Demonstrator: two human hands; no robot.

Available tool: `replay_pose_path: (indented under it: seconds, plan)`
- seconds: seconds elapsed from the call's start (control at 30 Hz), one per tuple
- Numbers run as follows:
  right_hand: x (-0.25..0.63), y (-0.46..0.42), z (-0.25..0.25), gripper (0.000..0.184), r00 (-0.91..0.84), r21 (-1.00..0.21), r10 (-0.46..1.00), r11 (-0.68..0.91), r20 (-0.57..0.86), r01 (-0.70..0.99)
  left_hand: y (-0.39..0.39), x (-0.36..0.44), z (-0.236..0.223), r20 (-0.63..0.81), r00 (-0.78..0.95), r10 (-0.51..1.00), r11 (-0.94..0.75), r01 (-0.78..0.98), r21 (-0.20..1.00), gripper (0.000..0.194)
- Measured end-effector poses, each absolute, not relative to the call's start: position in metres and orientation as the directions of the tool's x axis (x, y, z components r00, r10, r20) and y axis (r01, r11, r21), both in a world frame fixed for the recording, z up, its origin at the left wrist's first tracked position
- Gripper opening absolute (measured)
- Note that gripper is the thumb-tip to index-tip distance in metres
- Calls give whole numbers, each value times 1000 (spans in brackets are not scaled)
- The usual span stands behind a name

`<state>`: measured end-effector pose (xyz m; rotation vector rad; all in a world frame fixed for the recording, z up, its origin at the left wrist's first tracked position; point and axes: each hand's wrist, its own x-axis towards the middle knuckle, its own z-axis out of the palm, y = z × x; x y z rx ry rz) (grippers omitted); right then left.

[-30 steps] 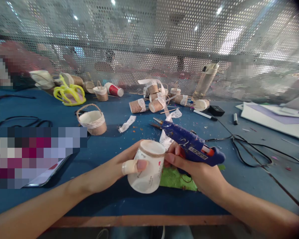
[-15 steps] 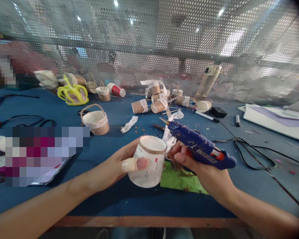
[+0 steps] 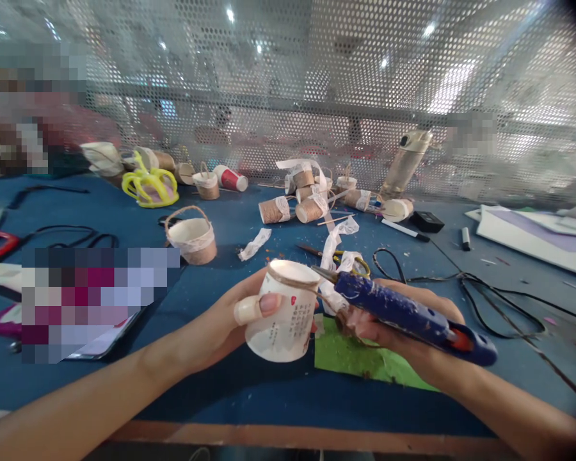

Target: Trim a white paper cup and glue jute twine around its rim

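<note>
- Lower and farther right than a second ago in the head view, the blue glue gun [image 3: 393, 310] has brought its nozzle down from above to just beside the upper end of the white cup [image 3: 283, 326]; the right hand [image 3: 410, 349] has shifted down and right with it.
- Yellow-handled scissors [image 3: 310, 249], largely covered a second ago, now show beyond the gun.
- At the centre of the frame, lower half, the cup is held above the bench [image 3: 211, 390], its long axis near upright, its top leaning slightly right. The narrower end faces up, ringed by twine [image 3: 292, 282].
- Pointing up and left, the gun has its long axis sloping from the frame's centre to the lower right; whether the nozzle touches the cup, I cannot tell.
- Wrapped round the cup's left side, the left hand [image 3: 233, 307] grasps it, taped thumb on the near face, fingers mostly hidden behind.
- Curled about the gun, the right hand holds it, its grip partly hidden; a loose length of twine runs from the cup to its fingers.
- Beneath that hand, a green sheet [image 3: 355, 358] lies flat; crumpled lace [image 3: 333, 243] lies just beyond.
- Left of centre, a small handled basket [image 3: 192, 243] stands upright.
</note>
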<state>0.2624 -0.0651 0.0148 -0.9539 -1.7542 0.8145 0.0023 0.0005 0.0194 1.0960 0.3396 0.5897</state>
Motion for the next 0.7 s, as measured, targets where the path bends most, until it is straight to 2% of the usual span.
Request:
replay_pose_path:
  seconds: [0.17,0.33,0.5,0.7]
  plan:
    - [268,-67,20,19,-277,-751,814,578,510,318,1,2,17,49,789,613,310,-297,903,45]
    - [268,-66,28,19,-333,-675,739,672,585,304,0,-2,16,68,794,604,333,-329,884,50]
    - [268,-64,27,23,-340,-657,742,670,578,346,1,-3,14,74,800,596,335,-331,882,51]
    - [270,-67,26,20,-348,-673,762,646,546,360,2,-1,15,62,779,624,303,-314,900,48]
